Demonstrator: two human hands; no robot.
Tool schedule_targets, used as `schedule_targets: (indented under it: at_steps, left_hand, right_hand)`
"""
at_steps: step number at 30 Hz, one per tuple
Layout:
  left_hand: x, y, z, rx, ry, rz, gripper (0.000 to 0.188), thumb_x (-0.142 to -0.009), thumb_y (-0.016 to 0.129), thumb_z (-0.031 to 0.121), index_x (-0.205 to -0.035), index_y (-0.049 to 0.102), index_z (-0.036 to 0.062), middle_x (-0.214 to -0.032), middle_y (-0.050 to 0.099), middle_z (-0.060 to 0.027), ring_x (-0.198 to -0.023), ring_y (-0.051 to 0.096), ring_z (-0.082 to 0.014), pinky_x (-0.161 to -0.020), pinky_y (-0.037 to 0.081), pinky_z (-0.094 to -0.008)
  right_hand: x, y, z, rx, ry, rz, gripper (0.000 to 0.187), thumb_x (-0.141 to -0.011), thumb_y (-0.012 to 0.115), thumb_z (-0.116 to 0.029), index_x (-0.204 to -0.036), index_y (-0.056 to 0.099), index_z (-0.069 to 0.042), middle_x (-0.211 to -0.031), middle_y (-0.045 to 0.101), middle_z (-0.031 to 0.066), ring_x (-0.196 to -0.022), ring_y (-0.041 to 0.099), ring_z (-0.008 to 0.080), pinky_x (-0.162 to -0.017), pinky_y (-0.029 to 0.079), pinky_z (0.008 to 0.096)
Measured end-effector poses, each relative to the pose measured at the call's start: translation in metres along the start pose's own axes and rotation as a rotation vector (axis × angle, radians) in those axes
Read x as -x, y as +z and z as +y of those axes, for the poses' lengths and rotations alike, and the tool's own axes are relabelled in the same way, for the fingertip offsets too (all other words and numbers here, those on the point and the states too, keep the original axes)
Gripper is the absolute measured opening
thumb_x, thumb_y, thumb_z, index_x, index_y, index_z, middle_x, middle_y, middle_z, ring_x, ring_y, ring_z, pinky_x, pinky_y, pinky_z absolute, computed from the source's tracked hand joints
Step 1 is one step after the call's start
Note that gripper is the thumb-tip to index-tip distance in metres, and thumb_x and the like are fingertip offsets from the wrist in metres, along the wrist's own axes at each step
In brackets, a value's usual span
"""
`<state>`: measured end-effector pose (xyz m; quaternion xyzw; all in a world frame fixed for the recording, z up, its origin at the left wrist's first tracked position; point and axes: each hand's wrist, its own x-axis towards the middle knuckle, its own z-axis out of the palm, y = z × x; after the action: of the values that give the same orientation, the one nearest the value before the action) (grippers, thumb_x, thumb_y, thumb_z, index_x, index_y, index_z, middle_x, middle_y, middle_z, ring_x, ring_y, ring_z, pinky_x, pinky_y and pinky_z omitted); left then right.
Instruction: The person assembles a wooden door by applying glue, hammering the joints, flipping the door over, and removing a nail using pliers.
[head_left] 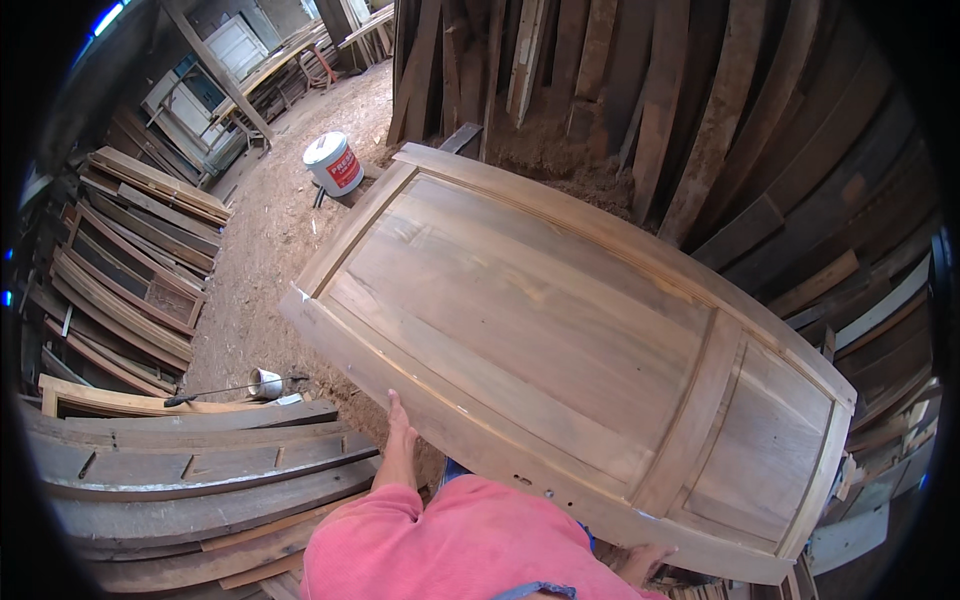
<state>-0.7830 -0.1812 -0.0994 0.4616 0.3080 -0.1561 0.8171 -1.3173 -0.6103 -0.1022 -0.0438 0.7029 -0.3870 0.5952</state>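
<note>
A large panelled wooden door (520,310) lies across the middle of the view, tilted, with one long panel and a smaller one at its right end. My left hand (400,425) grips its near long edge left of my body, the thumb up against the side and the other fingers mostly hidden. Farther right along the same edge, my right hand (648,562) holds the door from below, partly covered by my pink sleeve. Small holes show in the near edge between my hands.
Planks (690,110) lean against the wall behind the door. Stacked boards and frames (130,270) line the left, with more boards (200,500) near my left arm. A white bucket with a red label (333,163) stands beyond the door's far left corner. A small white pot (265,383) lies at left.
</note>
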Motion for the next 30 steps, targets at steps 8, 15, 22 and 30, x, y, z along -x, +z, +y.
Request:
schedule_targets:
  at_steps: [8,15,22,30]
  left_hand:
    - [-0.001,0.023,-0.022,0.032,0.002,0.054,0.082,-0.093,0.043,0.067,-0.15,0.029,0.0084,-0.151,0.037,-0.0153,-0.136,0.038,-0.0381,-0.109,0.033,-0.0591]
    - [-0.002,0.011,-0.016,0.088,-0.05,0.016,0.082,-0.092,0.043,0.069,-0.149,0.032,0.0103,-0.15,0.04,-0.0141,-0.135,0.039,-0.0378,-0.11,0.033,-0.0584]
    - [0.016,0.017,-0.015,0.098,-0.186,-0.057,0.085,-0.09,0.036,0.074,-0.149,0.032,0.0127,-0.147,0.041,-0.0126,-0.134,0.039,-0.0355,-0.109,0.034,-0.0546]
    - [0.022,0.023,-0.008,0.07,-0.252,-0.042,0.082,-0.09,0.04,0.073,-0.147,0.034,0.0148,-0.147,0.042,-0.0118,-0.134,0.039,-0.0337,-0.112,0.03,-0.0544]
  right_hand:
    - [-0.02,0.029,-0.019,0.118,-0.008,0.064,0.067,-0.092,0.046,-0.061,-0.133,0.053,-0.008,-0.135,0.053,0.0161,-0.127,0.049,0.0345,-0.1,0.043,0.0553]
    - [-0.039,0.039,-0.037,0.468,-0.083,0.26,0.062,-0.093,0.047,-0.058,-0.127,0.058,-0.008,-0.131,0.057,0.0164,-0.125,0.052,0.0347,-0.097,0.045,0.0544]
    - [-0.025,0.154,-0.06,2.04,-0.714,0.476,0.056,-0.095,0.047,-0.052,-0.125,0.061,-0.007,-0.133,0.056,0.0163,-0.124,0.052,0.036,-0.099,0.044,0.0526]
    - [0.145,0.435,0.021,1.612,-1.26,-0.318,0.04,-0.094,0.053,-0.037,-0.111,0.064,-0.002,-0.112,0.064,0.0231,-0.109,0.058,0.0415,-0.094,0.045,0.0505]
